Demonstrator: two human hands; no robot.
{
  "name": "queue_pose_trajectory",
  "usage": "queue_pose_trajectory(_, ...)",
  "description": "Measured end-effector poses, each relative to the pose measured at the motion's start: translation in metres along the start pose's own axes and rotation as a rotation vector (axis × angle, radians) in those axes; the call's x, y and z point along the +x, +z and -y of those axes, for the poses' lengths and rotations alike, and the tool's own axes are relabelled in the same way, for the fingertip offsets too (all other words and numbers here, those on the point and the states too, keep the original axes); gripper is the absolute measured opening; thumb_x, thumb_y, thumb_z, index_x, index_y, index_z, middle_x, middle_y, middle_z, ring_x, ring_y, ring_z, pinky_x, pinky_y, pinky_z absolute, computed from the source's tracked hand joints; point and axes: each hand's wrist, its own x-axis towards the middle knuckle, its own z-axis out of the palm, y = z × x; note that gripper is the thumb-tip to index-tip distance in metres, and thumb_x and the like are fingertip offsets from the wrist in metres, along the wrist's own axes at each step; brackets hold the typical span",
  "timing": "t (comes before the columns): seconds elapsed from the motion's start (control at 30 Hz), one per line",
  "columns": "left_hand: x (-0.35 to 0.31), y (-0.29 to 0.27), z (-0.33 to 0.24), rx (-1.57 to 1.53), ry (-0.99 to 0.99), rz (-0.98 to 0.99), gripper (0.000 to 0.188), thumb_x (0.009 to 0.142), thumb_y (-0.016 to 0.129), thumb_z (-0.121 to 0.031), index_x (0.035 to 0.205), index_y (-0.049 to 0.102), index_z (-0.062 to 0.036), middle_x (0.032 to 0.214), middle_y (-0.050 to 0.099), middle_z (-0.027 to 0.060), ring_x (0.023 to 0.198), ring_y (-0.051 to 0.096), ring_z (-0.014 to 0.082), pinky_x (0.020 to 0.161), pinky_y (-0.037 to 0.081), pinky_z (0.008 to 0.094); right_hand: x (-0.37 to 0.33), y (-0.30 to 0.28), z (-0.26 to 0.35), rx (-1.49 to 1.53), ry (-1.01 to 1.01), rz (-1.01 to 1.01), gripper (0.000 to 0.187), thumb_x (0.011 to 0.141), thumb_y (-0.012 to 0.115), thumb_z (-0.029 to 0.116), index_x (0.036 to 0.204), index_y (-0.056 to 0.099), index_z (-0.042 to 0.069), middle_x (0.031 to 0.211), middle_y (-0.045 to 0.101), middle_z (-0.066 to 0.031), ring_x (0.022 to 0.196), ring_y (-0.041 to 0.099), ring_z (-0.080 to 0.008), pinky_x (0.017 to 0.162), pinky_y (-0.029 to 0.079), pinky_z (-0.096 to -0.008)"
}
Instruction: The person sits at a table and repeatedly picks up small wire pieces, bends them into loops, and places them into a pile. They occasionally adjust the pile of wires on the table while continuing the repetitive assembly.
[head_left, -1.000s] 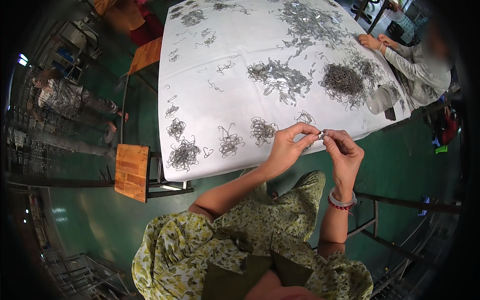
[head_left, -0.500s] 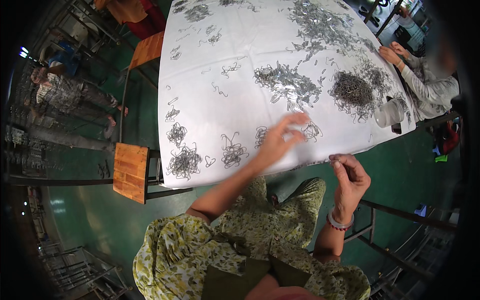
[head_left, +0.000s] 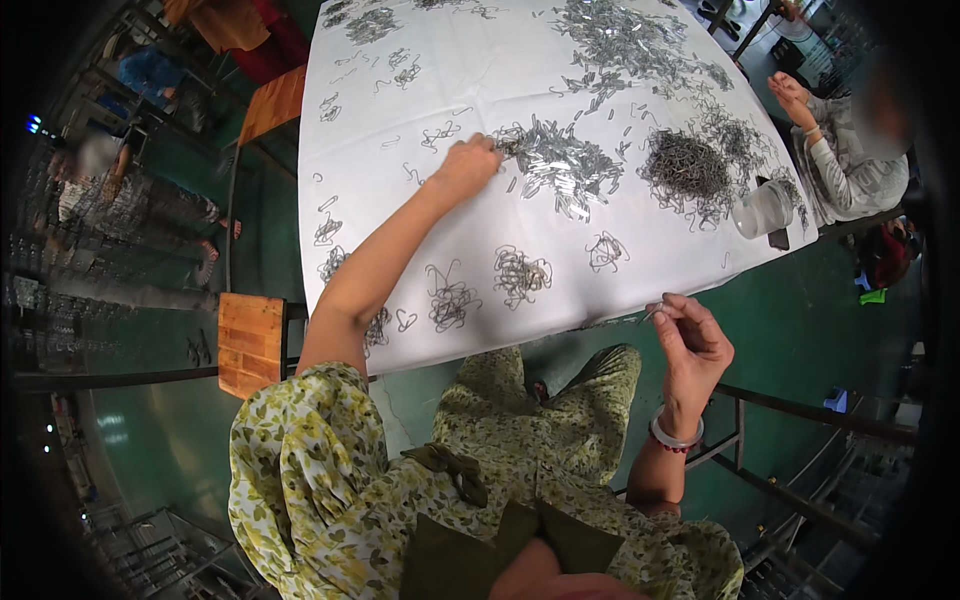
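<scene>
1. Closest to me, the right hand (head_left: pixel 695 345) pinches a thin wire piece (head_left: pixel 648 314), thumb and fingers together, by the white table (head_left: pixel 590 290)'s near edge, perhaps keeping it apart from loose ones.
2. Wire hooks (head_left: pixel 522 275) lie along that side in separate clusters, seemingly for easy reach.
3. The left hand (head_left: pixel 468 165) stretches to the left end of the silvery strips (head_left: pixel 570 165); its fingertips are obscured, so I can't tell its grip.
4. Farther up, the tabletop is strewn with more pieces.
5. Beyond stand a wooden bench (head_left: pixel 272 105) leftward and a co-worker (head_left: pixel 835 150) rightward.
</scene>
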Motion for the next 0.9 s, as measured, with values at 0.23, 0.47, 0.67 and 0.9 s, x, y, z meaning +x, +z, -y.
queue_pose_trajectory(0.23,-0.025,-0.03,0.005,-0.706,-0.392,-0.073,0.012,0.082,0.065,-0.011,0.09,0.068,-0.0019,0.073,0.065,0.0101,0.064,0.061,0.0161,0.058,0.052,0.0298,-0.008,-0.002,-0.003,0.004,0.011,-0.02,0.024,0.08,0.065,-0.01,0.104,0.062,-0.008,0.088,0.067,-0.0105,0.083,0.065,-0.0156,0.077,0.052,-0.0251)
queue_pose_trajectory(0.47,-0.027,-0.031,0.015,-1.047,-0.564,0.109,0.025,0.08,0.069,-0.017,0.093,0.068,0.0043,0.078,0.066,0.0104,0.067,0.061,0.0121,0.053,0.051,0.0241,-0.008,-0.005,-0.007,0.013,0.033,-0.024,0.022,0.08,0.065,-0.007,0.103,0.063,-0.007,0.086,0.067,-0.0091,0.082,0.065,-0.0139,0.071,0.049,-0.0205)
queue_pose_trajectory(0.67,-0.04,-0.044,0.022,-0.587,-0.485,0.015,0.026,0.079,0.07,-0.025,0.095,0.071,-0.0044,0.087,0.068,0.0043,0.078,0.061,0.016,0.067,0.05,0.0342,-0.011,-0.003,-0.01,0.026,0.033,-0.029,0.022,0.08,0.067,-0.005,0.102,0.065,-0.006,0.085,0.067,-0.0076,0.078,0.063,-0.0105,0.062,0.045,-0.0181)
queue_pose_trajectory(0.9,-0.046,-0.03,0.03,-1.148,-0.715,0.053,0.026,0.079,0.072,-0.025,0.096,0.071,-0.0056,0.09,0.068,0.0041,0.083,0.059,0.0144,0.068,0.046,0.0303,-0.014,-0.002,-0.014,0.018,0.032,-0.061,0.018,0.08,0.067,-0.004,0.098,0.066,-0.006,0.081,0.068,-0.0086,0.064,0.055,-0.0057,0.055,0.041,-0.0175)
